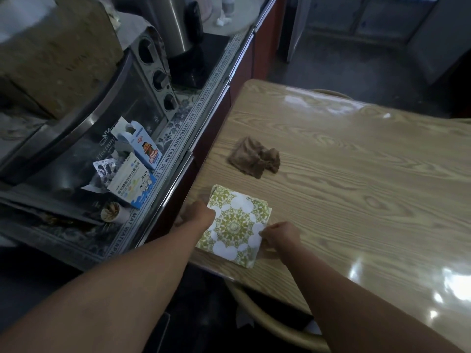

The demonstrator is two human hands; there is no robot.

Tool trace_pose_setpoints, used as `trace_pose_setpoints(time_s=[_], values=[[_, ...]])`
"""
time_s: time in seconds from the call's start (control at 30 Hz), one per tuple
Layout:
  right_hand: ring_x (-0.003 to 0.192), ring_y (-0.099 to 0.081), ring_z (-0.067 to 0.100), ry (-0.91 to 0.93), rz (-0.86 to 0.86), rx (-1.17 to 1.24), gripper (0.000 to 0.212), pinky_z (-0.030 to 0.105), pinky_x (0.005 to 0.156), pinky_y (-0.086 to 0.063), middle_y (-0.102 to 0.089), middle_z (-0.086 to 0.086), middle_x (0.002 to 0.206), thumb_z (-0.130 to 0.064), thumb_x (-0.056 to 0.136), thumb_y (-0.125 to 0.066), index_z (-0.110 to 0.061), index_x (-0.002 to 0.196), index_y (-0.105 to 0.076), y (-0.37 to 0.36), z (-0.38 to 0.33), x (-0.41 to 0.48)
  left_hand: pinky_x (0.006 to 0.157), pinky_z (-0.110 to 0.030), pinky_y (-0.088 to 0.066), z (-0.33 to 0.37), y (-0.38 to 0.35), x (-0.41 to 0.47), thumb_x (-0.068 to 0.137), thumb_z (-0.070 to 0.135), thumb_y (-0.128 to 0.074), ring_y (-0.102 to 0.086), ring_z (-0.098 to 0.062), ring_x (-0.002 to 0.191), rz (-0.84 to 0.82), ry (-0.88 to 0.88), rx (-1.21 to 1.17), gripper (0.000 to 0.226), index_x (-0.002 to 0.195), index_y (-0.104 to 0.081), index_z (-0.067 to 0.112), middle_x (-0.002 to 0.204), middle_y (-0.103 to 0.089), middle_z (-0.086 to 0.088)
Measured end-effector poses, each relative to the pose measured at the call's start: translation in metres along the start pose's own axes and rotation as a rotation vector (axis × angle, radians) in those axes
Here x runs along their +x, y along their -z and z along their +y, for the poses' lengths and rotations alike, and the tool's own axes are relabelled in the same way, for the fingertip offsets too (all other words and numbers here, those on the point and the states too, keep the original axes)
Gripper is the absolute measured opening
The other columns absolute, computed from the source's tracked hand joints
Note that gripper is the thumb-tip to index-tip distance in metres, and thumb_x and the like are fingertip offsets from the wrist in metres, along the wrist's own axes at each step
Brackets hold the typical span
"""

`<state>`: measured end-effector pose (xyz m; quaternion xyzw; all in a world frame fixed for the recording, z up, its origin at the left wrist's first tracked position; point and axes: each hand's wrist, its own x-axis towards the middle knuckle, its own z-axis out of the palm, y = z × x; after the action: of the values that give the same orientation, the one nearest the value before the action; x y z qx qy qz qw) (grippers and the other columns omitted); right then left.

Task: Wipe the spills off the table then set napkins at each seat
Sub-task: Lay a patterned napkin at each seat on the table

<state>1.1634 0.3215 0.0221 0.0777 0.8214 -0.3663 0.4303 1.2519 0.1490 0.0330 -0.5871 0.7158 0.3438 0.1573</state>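
A small stack of white napkins with a green medallion pattern [235, 225] lies on the near left corner of the wood-grain table [356, 174]. My left hand [197, 215] grips the stack's left edge. My right hand [279, 236] pinches its right edge, fingers curled on the paper. A crumpled brown cloth [256, 159] rests on the table just beyond the napkins, touched by neither hand.
A counter [153, 189] runs along the table's left side, carrying a toaster oven [107, 103], small cartons [135, 179], a steel pot [173, 24] and a cardboard box [56, 52]. A chair back [267, 322] curves under the near table edge. Dark floor lies beyond the far end.
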Motion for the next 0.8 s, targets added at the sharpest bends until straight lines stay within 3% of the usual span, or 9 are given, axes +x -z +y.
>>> trace_pose_setpoints(time_s=[0.1, 0.17, 0.23, 0.37, 0.57, 0.73, 0.8], values=[[0.078, -0.072, 0.031, 0.009, 0.026, -0.030, 0.009, 0.050, 0.075, -0.059, -0.074, 0.018, 0.082, -0.010, 0.074, -0.074, -0.004, 0.071, -0.069, 0.004, 0.000, 0.000, 0.058, -0.025, -0.045, -0.002, 0.002, -0.006, 0.088, 0.011, -0.056, -0.057, -0.019, 0.069, -0.032, -0.008, -0.190, 0.022, 0.105, -0.063, -0.001, 0.080, -0.060, -0.005], [0.077, -0.072, 0.031, 0.000, 0.046, -0.020, 0.011, 0.050, 0.073, -0.060, -0.073, 0.019, 0.083, -0.012, 0.073, -0.075, -0.002, 0.075, -0.071, 0.006, 0.001, 0.001, 0.050, -0.023, -0.039, -0.005, 0.002, -0.007, 0.088, 0.008, -0.057, -0.054, -0.014, 0.063, -0.045, -0.015, -0.256, 0.023, 0.108, -0.062, -0.002, 0.076, -0.058, -0.003], [0.077, -0.072, 0.031, -0.013, 0.046, -0.011, 0.016, 0.050, 0.073, -0.060, -0.073, 0.020, 0.083, -0.013, 0.073, -0.076, 0.002, 0.080, -0.072, 0.007, 0.005, 0.003, 0.053, -0.024, -0.044, -0.006, 0.003, -0.012, 0.088, 0.006, -0.060, -0.059, -0.018, 0.069, -0.063, -0.019, -0.305, 0.024, 0.110, -0.063, -0.002, 0.082, -0.063, -0.005], [0.082, -0.071, 0.032, -0.034, 0.009, 0.013, 0.022, 0.050, 0.076, -0.059, -0.072, 0.018, 0.087, -0.011, 0.070, -0.077, 0.002, 0.086, -0.071, 0.005, 0.010, 0.002, 0.077, -0.036, -0.055, -0.010, 0.001, -0.016, 0.087, 0.004, -0.065, -0.067, -0.033, 0.098, -0.136, 0.055, -0.436, 0.031, 0.117, -0.062, -0.002, 0.112, -0.068, -0.018], [0.082, -0.070, 0.031, -0.027, 0.020, 0.060, 0.017, 0.048, 0.080, -0.058, -0.072, 0.016, 0.085, -0.010, 0.071, -0.077, 0.000, 0.083, -0.071, 0.005, 0.011, -0.001, 0.059, -0.028, -0.051, -0.014, -0.004, -0.018, 0.083, 0.007, -0.071, -0.065, -0.026, 0.084, -0.147, 0.070, -0.515, 0.031, 0.113, -0.063, -0.001, 0.112, -0.069, -0.019], [0.080, -0.069, 0.028, -0.007, 0.030, 0.057, 0.012, 0.047, 0.080, -0.058, -0.069, 0.011, 0.081, -0.009, 0.070, -0.076, -0.007, 0.072, -0.064, 0.004, 0.014, -0.003, 0.081, -0.040, -0.056, -0.016, -0.010, -0.017, 0.081, 0.010, -0.074, -0.067, -0.032, 0.095, -0.154, 0.107, -0.574, 0.037, 0.114, -0.062, -0.001, 0.112, -0.068, -0.019], [0.078, -0.069, 0.030, 0.003, 0.034, 0.054, 0.010, 0.050, 0.078, -0.058, -0.068, 0.011, 0.078, -0.010, 0.072, -0.072, -0.006, 0.071, -0.063, 0.004, 0.015, -0.002, 0.081, -0.042, -0.056, -0.017, -0.011, -0.018, 0.081, 0.011, -0.075, -0.067, -0.032, 0.091, -0.166, 0.103, -0.629, 0.035, 0.111, -0.063, -0.002, 0.112, -0.068, -0.021]])
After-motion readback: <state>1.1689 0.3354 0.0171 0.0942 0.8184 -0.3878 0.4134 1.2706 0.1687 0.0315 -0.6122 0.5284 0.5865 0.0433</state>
